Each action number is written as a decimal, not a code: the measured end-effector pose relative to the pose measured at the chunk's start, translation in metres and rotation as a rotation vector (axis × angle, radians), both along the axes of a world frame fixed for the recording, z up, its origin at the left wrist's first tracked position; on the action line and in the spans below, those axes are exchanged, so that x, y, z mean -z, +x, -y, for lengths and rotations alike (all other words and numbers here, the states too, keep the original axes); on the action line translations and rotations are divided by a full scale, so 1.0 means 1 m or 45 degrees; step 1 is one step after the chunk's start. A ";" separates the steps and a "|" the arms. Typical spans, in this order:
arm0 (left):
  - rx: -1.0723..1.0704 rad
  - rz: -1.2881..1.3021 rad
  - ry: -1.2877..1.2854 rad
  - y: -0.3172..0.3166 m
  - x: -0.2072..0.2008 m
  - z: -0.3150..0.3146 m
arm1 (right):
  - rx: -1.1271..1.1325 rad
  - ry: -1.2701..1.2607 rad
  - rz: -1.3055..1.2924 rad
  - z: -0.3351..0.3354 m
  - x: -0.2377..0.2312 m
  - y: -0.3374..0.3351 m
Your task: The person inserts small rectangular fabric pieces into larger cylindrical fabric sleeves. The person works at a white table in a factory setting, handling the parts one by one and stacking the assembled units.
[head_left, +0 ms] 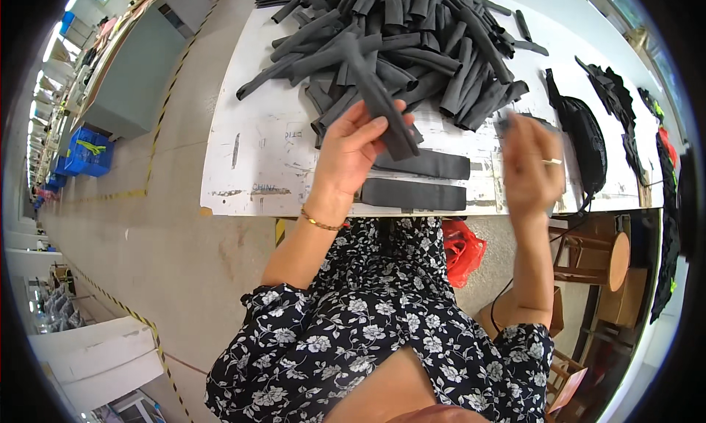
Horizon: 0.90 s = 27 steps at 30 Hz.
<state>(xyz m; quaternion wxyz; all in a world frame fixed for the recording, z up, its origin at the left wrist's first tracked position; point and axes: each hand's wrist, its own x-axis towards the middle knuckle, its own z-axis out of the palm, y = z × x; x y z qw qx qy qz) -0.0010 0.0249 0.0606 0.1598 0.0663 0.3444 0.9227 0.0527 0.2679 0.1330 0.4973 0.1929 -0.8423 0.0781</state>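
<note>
My left hand is closed on a dark grey fabric strip, its thumb on top, tilted over the near side of a large pile. The pile of dark grey fabric strips, many rolled or folded into tubes, covers the far part of the white table. Two similar strips lie flat, side by side, at the front edge below my left hand. To the right, my right hand hovers over the table, blurred by motion. A small pale thing shows at its fingers, and whether they grip anything is unclear.
A black zippered pouch lies right of my right hand, with black fabric pieces beyond it. Below the table edge are a red plastic bag and a wooden stool. Blue crates stand across the aisle at left.
</note>
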 end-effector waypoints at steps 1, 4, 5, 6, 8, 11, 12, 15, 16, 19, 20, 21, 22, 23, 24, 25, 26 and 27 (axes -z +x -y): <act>0.040 0.012 0.009 0.002 0.000 -0.005 | -0.106 0.065 0.062 0.016 0.000 -0.003; 0.061 0.024 0.008 0.005 0.000 -0.014 | -0.262 0.142 0.296 0.040 0.010 -0.023; 0.035 0.043 0.002 0.004 0.000 -0.014 | -0.356 0.124 0.353 0.042 0.017 -0.028; 0.001 0.069 -0.005 0.004 0.002 -0.012 | -0.435 -0.043 0.479 0.044 0.026 -0.029; 0.010 0.094 0.083 0.003 0.002 -0.005 | -0.654 -0.446 0.868 0.044 0.030 -0.028; 0.095 0.012 0.013 0.002 0.001 0.007 | -0.765 -0.619 1.170 0.039 0.024 -0.023; 0.039 0.020 0.024 0.001 -0.001 0.010 | -0.727 -0.518 1.090 0.036 0.021 -0.023; -0.110 0.048 0.042 -0.004 -0.009 0.016 | -0.528 -0.501 0.998 0.030 0.007 -0.013; -0.152 0.060 0.038 -0.007 -0.009 0.018 | -0.486 -0.461 0.937 0.030 0.006 -0.010; -0.213 0.094 0.041 -0.013 -0.005 0.018 | -0.432 -0.332 0.829 0.026 0.009 -0.001; -0.220 0.110 0.039 -0.015 -0.005 0.019 | -0.426 -0.287 0.807 0.025 0.010 -0.001; -0.223 0.132 0.033 -0.015 -0.004 0.018 | -0.422 -0.280 0.760 0.026 0.009 0.001; -0.224 0.145 0.031 -0.016 -0.002 0.018 | -0.419 -0.273 0.714 0.030 0.008 0.001; -0.225 0.159 0.029 -0.018 -0.001 0.018 | -0.416 -0.266 0.669 0.035 0.007 0.002; -0.226 0.170 0.027 -0.019 0.000 0.017 | -0.406 -0.270 0.655 0.040 0.006 0.002; -0.218 0.170 0.032 -0.019 0.001 0.016 | -0.384 -0.227 0.614 0.042 0.008 0.001; -0.211 0.170 0.038 -0.019 0.002 0.014 | -0.363 -0.184 0.573 0.044 0.010 0.000; -0.206 0.170 0.044 -0.019 0.002 0.013 | -0.344 -0.140 0.531 0.045 0.011 -0.002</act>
